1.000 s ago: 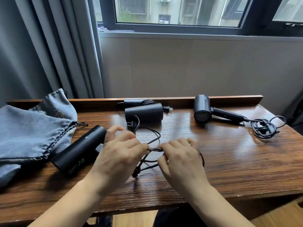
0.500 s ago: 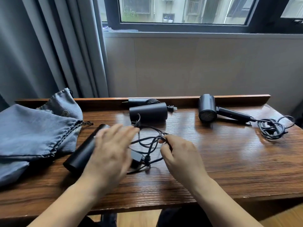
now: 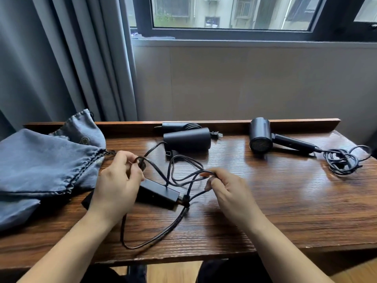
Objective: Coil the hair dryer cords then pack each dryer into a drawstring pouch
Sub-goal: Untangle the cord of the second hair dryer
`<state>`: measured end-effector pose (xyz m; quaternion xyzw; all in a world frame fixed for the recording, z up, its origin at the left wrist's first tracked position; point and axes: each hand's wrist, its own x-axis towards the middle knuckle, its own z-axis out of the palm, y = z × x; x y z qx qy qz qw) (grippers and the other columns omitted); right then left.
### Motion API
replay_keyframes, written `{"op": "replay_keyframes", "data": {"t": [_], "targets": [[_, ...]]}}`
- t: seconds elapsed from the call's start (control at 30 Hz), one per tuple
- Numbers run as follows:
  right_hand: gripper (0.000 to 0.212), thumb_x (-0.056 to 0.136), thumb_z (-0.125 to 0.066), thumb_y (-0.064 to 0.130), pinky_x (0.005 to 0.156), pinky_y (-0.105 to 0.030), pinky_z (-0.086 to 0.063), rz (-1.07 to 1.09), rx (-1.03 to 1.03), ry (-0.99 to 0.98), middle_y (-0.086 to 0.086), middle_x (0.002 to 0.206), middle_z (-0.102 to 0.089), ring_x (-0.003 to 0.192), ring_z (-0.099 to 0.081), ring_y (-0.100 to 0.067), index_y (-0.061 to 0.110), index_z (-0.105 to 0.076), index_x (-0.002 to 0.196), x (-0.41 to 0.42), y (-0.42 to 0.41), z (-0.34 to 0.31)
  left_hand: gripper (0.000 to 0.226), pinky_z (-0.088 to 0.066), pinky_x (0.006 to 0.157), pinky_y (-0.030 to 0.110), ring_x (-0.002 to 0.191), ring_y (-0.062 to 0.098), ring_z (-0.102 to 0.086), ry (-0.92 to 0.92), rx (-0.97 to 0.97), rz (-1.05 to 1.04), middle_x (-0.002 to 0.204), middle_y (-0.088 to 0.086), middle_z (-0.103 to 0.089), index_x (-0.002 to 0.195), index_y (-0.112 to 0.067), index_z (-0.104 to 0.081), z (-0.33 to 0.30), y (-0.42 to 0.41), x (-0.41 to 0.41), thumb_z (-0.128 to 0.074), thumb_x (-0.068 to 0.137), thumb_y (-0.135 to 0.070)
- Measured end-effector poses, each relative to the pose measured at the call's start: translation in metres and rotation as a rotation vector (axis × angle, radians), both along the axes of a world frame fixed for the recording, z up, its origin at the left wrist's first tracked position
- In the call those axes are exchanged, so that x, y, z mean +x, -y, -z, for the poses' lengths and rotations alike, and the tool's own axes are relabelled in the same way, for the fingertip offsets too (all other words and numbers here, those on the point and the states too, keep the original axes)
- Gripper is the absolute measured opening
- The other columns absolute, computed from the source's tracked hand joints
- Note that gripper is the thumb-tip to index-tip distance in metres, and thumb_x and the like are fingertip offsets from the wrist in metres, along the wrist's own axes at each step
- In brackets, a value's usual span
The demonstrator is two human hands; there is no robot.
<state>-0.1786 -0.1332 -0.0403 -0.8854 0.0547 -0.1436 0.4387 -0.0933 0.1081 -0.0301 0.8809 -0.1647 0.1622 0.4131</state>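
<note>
Pouches point(image 3: 42, 166): grey drawstring bags, heaped at the left end of the surface point(image 3: 285, 211), mouths gathered.
Left hand point(image 3: 118, 180): forearm enters from the lower left; back of the hand faces the camera; fingers curled, the grip closed on a loop of cord point(image 3: 179, 178) just above the near dryer point(image 3: 157, 193).
Near dryer: black, lying on the surface between the two hands, partly hidden under the left hand; its handle end points right, where the cord leaves it.
Cord: loose, uncoiled; loops spread between the hands, one long loop trailing toward the front edge of the surface.
Right hand point(image 3: 226, 190): forearm enters from the lower right; fingers bent, the grip pinching several cord strands at the fingertips point(image 3: 206, 174), raised a little off the surface.
Middle dryer point(image 3: 187, 137): folded, at the back rail, cord wound, plug showing on its right.
Right dryer point(image 3: 263, 135): unfolded, barrel facing the camera, handle pointing right; its cord point(image 3: 344, 160) lies in a loose tangle near the right edge.
</note>
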Motion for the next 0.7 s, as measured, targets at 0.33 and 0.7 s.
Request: {"op": "replay_keyframes", "data": {"t": [0.33,0.7], "targets": [[0.025,0.101,-0.052,0.032,0.067,-0.016,-0.044,-0.008,-0.066,0.001,0.019,0.076,-0.073,0.077,-0.064,0.003,0.026,-0.073,0.088,0.000,-0.019,-0.002,0.040,-0.031,0.109,0.058,0.129,0.022,-0.053,0.506,0.756,0.389,0.122,-0.005,-0.064,0.129,-0.022,-0.058,0.001,0.035,-0.035,-0.057,0.091,-0.034],[0.027,0.102,-0.049,0.038,0.074,-0.023,-0.048,-0.095,0.022,-0.042,0.016,0.078,-0.071,0.082,-0.065,0.000,0.029,-0.069,0.086,-0.008,-0.010,0.005,0.017,-0.035,0.100,0.052,0.114,0.013,-0.056,0.011,0.036,0.549,0.099,-0.016,-0.067,0.099,-0.036,-0.070,0.007,0.024,-0.019,-0.057,0.091,-0.043]]}}
